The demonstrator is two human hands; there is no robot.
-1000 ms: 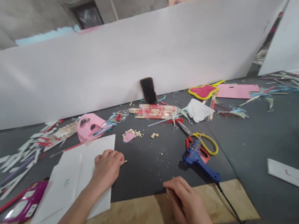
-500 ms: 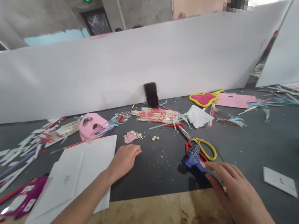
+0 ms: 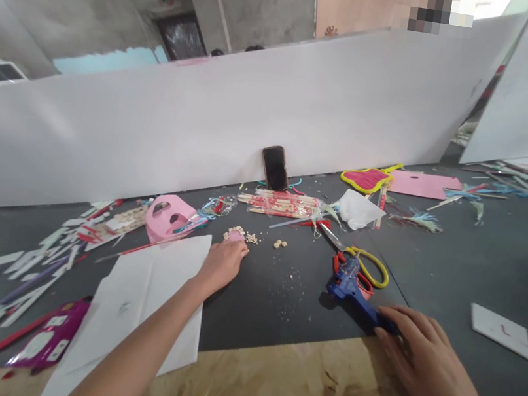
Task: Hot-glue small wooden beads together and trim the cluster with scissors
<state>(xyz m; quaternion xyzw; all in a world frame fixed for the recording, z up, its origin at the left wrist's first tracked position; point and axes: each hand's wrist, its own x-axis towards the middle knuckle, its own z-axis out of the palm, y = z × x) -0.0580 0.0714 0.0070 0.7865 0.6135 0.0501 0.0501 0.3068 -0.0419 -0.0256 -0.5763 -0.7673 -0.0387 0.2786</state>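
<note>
My left hand point(image 3: 220, 264) is closed, thumb and fingertips pressed together at the near edge of a pile of small pale wooden bits point(image 3: 252, 238). Whatever is in that pinch is too small to name. A pink piece point(image 3: 236, 237) lies among the bits, partly behind my fingers. On the right, my right hand point(image 3: 421, 344) has its thumb and fingers around the handle end of a blue glue gun point(image 3: 350, 287). The gun's front lies over scissors with yellow and red handles point(image 3: 373, 267). A smaller cluster of bits point(image 3: 280, 244) sits between the hands.
White sheets point(image 3: 172, 283) lie under my left forearm. Behind are a pink mask-like cutout point(image 3: 169, 217), a bundle of wrapped sticks point(image 3: 285, 205), a phone point(image 3: 276, 168) leaning on the white partition point(image 3: 207, 110), and a crumpled white tissue point(image 3: 359, 210). A white block point(image 3: 501, 331) lies far right.
My left hand has moved forward and slightly left, up to the pile. My right hand has drawn back a little along the glue gun's handle, showing more of it. The view has shifted slightly.
</note>
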